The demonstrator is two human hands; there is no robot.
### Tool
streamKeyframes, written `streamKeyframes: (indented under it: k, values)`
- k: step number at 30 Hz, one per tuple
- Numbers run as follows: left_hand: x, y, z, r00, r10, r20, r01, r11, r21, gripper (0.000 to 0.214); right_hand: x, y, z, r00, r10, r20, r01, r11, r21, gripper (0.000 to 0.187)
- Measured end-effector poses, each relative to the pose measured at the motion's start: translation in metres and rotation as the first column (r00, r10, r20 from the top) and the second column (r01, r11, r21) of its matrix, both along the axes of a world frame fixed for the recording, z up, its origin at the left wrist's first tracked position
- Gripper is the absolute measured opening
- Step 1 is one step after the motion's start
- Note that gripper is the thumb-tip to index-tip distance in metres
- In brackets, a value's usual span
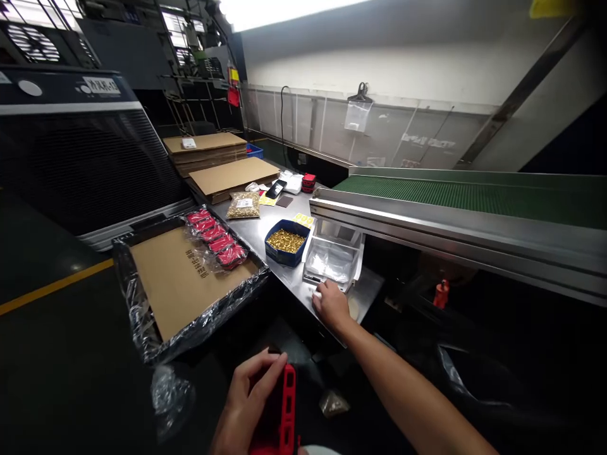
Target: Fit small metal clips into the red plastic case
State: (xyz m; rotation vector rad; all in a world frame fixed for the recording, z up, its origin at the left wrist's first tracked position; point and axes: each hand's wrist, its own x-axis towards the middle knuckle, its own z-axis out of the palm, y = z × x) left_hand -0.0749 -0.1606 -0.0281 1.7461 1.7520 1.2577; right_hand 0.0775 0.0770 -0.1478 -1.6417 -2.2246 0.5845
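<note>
At the bottom of the head view, my left hand grips a red plastic case with a row of rectangular slots along its edge; its lower part runs out of the frame. My right hand reaches over the metal table, its fingers curled together at the front of a clear tray. What lies between those fingertips is too small to make out. Clear plastic bags lie in the tray. Left of it stands a blue bin of small brass-coloured parts.
A green conveyor runs along the right. At left, a plastic-lined box holds several bagged red items. A bag of brass parts, a phone and cardboard sheets lie farther back. A small bag is below.
</note>
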Motion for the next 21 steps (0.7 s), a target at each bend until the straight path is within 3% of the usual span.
streamKeyframes:
  k: [4, 10, 12, 16, 21]
  values:
    - [-0.005, 0.002, -0.003, 0.997, -0.044, -0.058, 0.048, 0.997, 0.067, 0.069, 0.005, -0.018, 0.022, 0.989, 0.045, -0.142, -0.048, 0.999, -0.014, 0.009]
    - [-0.009, 0.011, -0.004, 0.978, -0.180, -0.108, 0.194, 0.972, 0.132, 0.070, 0.030, -0.081, 0.090, 0.893, 0.038, -0.448, -0.084, 0.993, -0.083, 0.032]
    - [-0.008, 0.014, -0.004, 0.965, -0.220, -0.142, 0.236, 0.965, 0.110, 0.071, 0.041, -0.102, 0.113, 0.777, -0.051, -0.627, -0.080, 0.981, -0.178, 0.027]
    - [-0.003, 0.021, -0.002, 0.936, -0.263, -0.234, 0.303, 0.941, 0.153, 0.065, 0.055, -0.130, 0.144, 0.471, -0.289, -0.833, -0.130, 0.912, -0.390, 0.042]
    - [0.006, 0.027, 0.004, 0.913, -0.287, -0.289, 0.353, 0.912, 0.210, 0.061, 0.064, -0.148, 0.159, 0.336, -0.300, -0.893, -0.261, 0.881, -0.394, 0.030]
